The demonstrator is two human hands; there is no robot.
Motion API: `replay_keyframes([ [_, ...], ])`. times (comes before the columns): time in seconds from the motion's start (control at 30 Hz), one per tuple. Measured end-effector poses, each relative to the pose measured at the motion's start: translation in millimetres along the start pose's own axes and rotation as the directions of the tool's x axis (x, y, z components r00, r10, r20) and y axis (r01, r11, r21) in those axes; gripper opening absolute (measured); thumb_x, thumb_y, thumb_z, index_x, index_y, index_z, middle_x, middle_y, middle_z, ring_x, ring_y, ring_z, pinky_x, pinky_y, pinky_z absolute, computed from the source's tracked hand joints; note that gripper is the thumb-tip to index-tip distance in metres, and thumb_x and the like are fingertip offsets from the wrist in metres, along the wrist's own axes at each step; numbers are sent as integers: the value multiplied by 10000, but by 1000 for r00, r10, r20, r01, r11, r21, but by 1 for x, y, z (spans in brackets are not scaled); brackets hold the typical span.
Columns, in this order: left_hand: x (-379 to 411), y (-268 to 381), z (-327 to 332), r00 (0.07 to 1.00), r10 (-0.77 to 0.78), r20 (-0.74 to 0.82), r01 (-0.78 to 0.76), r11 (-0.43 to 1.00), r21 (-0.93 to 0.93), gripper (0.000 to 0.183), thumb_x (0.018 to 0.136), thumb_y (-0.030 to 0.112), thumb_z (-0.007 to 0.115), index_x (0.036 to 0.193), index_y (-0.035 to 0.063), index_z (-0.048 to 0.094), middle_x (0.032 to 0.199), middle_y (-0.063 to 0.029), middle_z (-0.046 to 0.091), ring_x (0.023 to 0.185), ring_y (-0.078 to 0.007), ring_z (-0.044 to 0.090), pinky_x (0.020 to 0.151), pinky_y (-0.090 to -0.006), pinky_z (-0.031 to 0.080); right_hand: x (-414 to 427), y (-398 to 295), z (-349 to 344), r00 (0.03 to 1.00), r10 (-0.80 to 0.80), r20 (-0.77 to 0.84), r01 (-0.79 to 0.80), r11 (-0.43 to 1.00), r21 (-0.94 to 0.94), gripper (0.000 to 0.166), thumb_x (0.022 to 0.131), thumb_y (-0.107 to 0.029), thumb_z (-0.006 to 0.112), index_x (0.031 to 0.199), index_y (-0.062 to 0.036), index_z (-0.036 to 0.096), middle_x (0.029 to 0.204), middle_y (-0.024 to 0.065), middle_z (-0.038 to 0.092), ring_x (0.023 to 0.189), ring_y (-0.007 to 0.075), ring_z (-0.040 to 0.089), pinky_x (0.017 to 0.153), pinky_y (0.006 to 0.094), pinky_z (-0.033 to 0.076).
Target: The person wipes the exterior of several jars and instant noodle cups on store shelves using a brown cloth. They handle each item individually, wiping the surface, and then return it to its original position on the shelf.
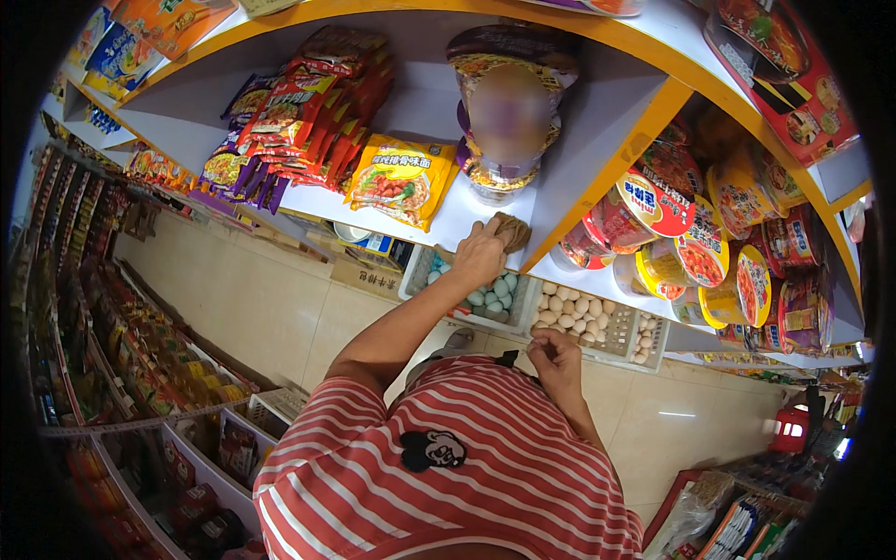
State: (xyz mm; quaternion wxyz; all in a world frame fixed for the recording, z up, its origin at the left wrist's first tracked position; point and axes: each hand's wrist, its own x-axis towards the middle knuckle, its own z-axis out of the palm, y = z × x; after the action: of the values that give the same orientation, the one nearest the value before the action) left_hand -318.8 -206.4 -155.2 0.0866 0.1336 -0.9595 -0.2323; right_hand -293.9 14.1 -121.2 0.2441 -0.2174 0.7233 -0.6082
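My left hand (pixel 481 253) is on a brown cloth (pixel 512 233) at the front edge of a white shelf (pixel 483 210). Just left of the cloth lies a yellow packet of instant noodles (pixel 400 180). Red and purple noodle packets (pixel 301 115) stand in a row farther left. Behind the cloth, stacked purple noodle cups or tubs (pixel 509 112) rise towards the back of the compartment. Near my waist, in front of the egg crates, my right hand (pixel 558 358) hangs with loosely curled fingers and nothing visible in it.
Below the shelf stand plastic crates of bluish-green eggs (pixel 495 297) and brownish eggs (pixel 574 311), beside a cardboard box (pixel 364 276). A yellow-edged divider (pixel 609 175) separates the noodle tubs (pixel 702 252) on the right. Shelves of goods (pixel 168 350) line the left side.
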Motion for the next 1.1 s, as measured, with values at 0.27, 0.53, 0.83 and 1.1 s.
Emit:
replay_keyframes([
  [0.27, -58, -4, -51, 972, -38, 232, 58, 995, -83, 322, 679, 35, 550, 998, 68, 573, 1034, -172, 492, 887, -346, 516, 716, -407, 464, 0, -4, 1, 994, 83, 73, -79, 995, -59, 171, 766, 20, 550, 935, 41, 558, 770, 27, 553, 671, 62, 498, 590, 181, 398],
  [0.53, -19, -24, -7, 973, -19, -229, 98, 937, 336, 373, 670, 40, 527, 1041, 11, 517, 979, -166, 455, 823, -332, 483, 606, -351, 490, 0, -6, 9, 991, 104, 83, -98, 992, -73, 174, 771, 5, 548, 941, 42, 562, 752, 37, 564, 648, 68, 504, 572, 193, 408],
  [0.83, -17, -16, -14, 999, -26, -21, 32, 945, 325, 300, 672, 28, 525, 972, 5, 523, 966, -162, 442, 905, -340, 479, 659, -365, 493, -3, 1, 5, 1000, -6, 23, 8, 996, -85, 197, 763, -30, 545, 942, 51, 559, 680, 64, 578, 573, 80, 494, 503, 222, 406],
  [1.1, -48, 16, -45, 836, 53, 546, -134, 985, 110, 299, 682, 58, 515, 955, 121, 622, 1039, -110, 544, 943, -276, 537, 750, -400, 463, -5, -5, -3, 999, 52, 15, -51, 995, -85, 160, 790, -38, 552, 929, 42, 546, 739, 20, 541, 592, 46, 443, 512, 195, 375],
])
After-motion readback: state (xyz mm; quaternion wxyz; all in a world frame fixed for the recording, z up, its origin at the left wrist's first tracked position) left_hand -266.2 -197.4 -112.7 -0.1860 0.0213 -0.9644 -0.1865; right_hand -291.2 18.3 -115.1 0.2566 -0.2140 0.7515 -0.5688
